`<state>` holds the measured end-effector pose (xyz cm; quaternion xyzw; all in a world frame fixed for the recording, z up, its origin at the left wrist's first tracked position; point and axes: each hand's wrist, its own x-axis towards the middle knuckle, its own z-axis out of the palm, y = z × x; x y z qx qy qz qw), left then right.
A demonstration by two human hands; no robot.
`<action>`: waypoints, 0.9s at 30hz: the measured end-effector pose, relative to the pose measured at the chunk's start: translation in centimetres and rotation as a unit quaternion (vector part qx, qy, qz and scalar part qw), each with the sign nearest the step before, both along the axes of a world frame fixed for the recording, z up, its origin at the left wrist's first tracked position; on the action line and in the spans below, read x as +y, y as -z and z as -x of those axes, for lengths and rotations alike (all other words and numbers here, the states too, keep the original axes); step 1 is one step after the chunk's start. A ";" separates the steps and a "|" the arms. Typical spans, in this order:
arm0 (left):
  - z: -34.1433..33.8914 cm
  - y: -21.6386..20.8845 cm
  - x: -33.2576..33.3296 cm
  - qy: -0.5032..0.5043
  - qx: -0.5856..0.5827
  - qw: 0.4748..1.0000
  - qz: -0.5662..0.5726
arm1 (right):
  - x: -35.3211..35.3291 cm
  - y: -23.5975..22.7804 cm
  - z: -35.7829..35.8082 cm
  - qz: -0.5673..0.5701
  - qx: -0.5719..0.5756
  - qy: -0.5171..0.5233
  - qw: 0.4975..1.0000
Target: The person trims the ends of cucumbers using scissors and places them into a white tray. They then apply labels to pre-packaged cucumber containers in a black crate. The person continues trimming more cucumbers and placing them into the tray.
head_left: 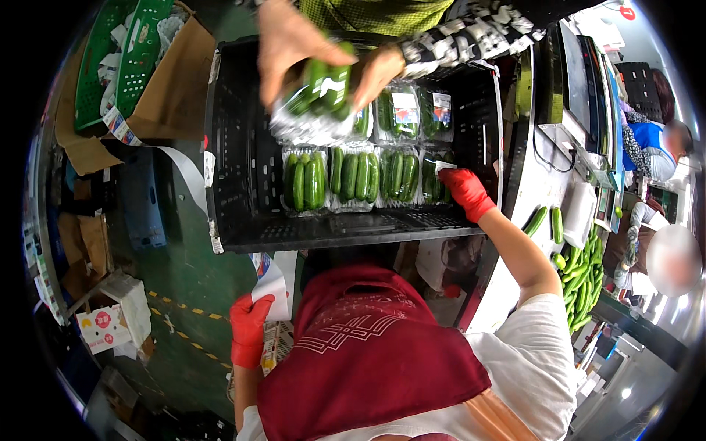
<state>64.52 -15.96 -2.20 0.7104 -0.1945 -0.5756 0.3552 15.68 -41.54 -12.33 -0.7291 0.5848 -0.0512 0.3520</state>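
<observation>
The right hand (468, 195) has its red-gloved fingers drawn in at a small white label (444, 166), the end cucumber pack (430, 189) lying just left of and partly under them; whether they pinch or press the label, I cannot tell. The left hand (250, 329) holds a strip of labels (275, 288) between closed fingers, near the black crate (294, 238). Beyond the right fingers, a co-worker's hands (283, 40) hold a blurred pack (323, 88), hiding part of the far row.
</observation>
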 end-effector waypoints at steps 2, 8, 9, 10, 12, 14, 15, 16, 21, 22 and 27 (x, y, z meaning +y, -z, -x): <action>0.2 -0.3 -0.2 -0.006 0.008 1.000 0.004 | 0.2 1.0 0.9 0.072 0.038 -0.096 0.992; 0.3 -1.0 -0.2 0.010 -0.019 1.000 0.013 | 1.0 2.1 1.3 -0.088 0.042 -0.086 0.992; 0.1 -1.0 -0.1 0.016 -0.020 1.000 0.007 | 1.0 0.9 0.6 -0.049 0.100 -0.133 0.985; 0.0 -1.0 0.2 0.023 -0.022 0.999 0.002 | 1.1 0.2 0.2 -0.009 0.157 -0.179 0.971; -0.1 -0.3 0.8 0.024 -0.028 0.999 0.008 | 1.9 1.8 1.6 -0.184 0.005 -0.010 0.983; 0.1 -0.3 1.1 0.012 -0.019 1.000 0.019 | 2.6 2.5 2.9 -0.157 -0.024 -0.069 0.985; 0.4 -0.6 1.0 -0.001 -0.010 1.000 0.024 | 3.0 1.8 2.6 -0.043 0.023 -0.213 0.976; 0.6 -1.0 1.0 -0.015 -0.001 0.999 0.030 | 2.1 1.1 2.4 -0.040 0.035 -0.289 0.956; 0.6 -3.6 1.8 -0.038 -0.016 0.997 0.062 | 0.3 -4.8 -3.1 -0.340 -0.037 0.010 0.940; 0.3 -3.9 2.6 -0.044 -0.035 0.996 0.063 | 0.7 -11.0 -9.8 -0.192 0.068 -0.087 0.975; -0.4 -6.2 5.3 0.005 0.008 0.987 0.164 | 9.2 -17.7 -26.9 -0.631 -0.298 -0.078 0.712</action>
